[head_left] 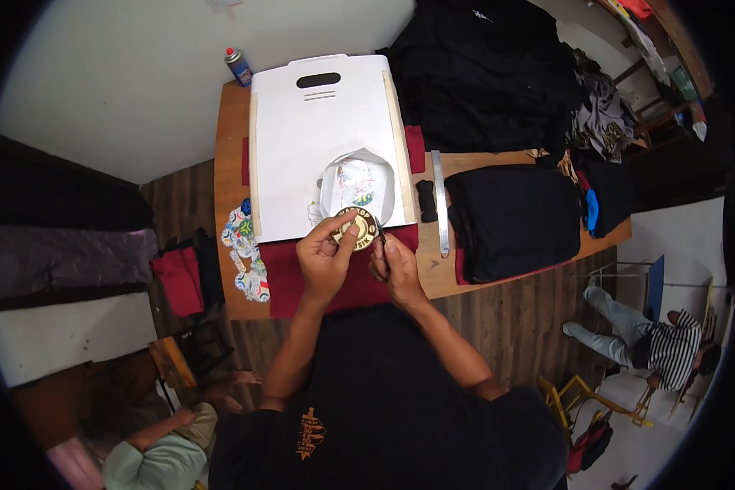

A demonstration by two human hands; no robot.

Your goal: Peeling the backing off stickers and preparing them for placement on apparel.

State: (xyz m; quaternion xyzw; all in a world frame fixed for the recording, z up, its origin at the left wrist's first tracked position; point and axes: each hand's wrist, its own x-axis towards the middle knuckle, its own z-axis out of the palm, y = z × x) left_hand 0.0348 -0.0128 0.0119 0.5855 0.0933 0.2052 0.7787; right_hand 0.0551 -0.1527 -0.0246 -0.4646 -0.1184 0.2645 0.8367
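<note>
The left hand (325,251) pinches a round patch (365,231), face up. The right hand (392,263) grips a dark tool (380,232), long axis pointing forward.

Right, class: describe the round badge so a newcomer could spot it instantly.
Find the white board on the wooden table. Over its near edge, the left hand holds the badge: dark brown and cream, unlike the multicoloured scraps further left.

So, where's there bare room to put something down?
On the white board, between its handle slot and the pale piece; also on the tabletop, between the maroon cloth and the stack of black cloth. It's crowded around the left hand, holding a round patch, and the right hand, holding a small dark tool.
</note>
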